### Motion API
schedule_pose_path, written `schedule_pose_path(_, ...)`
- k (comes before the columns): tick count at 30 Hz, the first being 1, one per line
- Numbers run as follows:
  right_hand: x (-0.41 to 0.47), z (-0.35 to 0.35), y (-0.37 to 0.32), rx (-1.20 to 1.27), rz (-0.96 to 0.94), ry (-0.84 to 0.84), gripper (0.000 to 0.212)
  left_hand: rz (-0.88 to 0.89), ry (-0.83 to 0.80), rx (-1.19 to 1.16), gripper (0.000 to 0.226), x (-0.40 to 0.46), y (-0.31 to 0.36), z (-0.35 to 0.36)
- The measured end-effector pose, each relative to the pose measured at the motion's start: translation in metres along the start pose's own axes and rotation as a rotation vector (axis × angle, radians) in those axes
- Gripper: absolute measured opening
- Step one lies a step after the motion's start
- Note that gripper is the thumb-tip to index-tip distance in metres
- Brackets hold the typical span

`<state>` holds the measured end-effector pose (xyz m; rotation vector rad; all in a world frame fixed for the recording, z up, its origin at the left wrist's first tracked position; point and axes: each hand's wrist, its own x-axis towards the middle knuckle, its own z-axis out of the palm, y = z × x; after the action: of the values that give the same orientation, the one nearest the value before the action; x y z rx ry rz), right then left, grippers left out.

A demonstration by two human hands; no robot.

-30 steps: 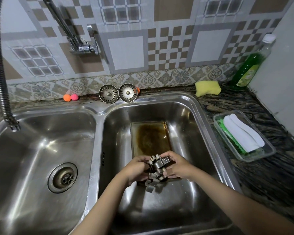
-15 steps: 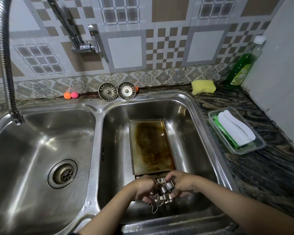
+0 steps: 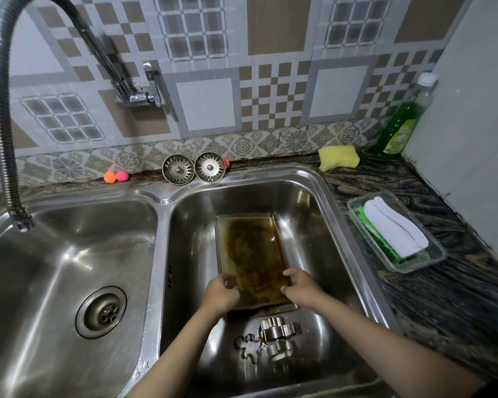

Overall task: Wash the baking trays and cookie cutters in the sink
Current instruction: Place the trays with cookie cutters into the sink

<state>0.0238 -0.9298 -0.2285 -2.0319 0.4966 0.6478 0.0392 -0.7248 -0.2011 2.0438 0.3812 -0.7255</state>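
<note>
Your baking tray (image 3: pixel 252 254) lies flat in the right sink basin (image 3: pixel 314 214), long axis running away from you toward the tiled wall, with bare steel open on both long sides. Your left hand (image 3: pixel 220 294) grips its near-left edge and your right hand (image 3: pixel 301 285) its near-right edge — half a second ago both held the cookie cutters (image 3: pixel 273 337), which now sit loose on the basin floor just in front of the tray's near rim.

1 baking tray (image 3: pixel 250 248), 2 strainers (image 3: pixel 177 169) (metal) — 2 hands (image 3: pixel 220 294).
</note>
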Motion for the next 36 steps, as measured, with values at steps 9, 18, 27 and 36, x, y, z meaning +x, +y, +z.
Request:
schedule_pose_path(9,-0.006,0.003,-0.009,0.125,0.004,0.095,0.036,0.164,0.149,0.081,0.034,0.004,0.001,-0.007)
schedule_pose_path(18,-0.046,-0.03,-0.026,0.194,-0.106,0.095,0.037,0.192,-0.162,-0.435,0.059,0.0,-0.001,-0.035)
schedule_pose_path(27,-0.09,-0.13,-0.047,-0.302,-0.395,0.722,0.037,0.396,-0.264,-0.557,0.073,-0.024,0.012,-0.053)
schedule_pose_path(36,-0.075,-0.192,-0.023,-0.543,-0.077,0.62,0.059,0.444,-0.255,-0.544,0.074,-0.066,0.016,-0.046)
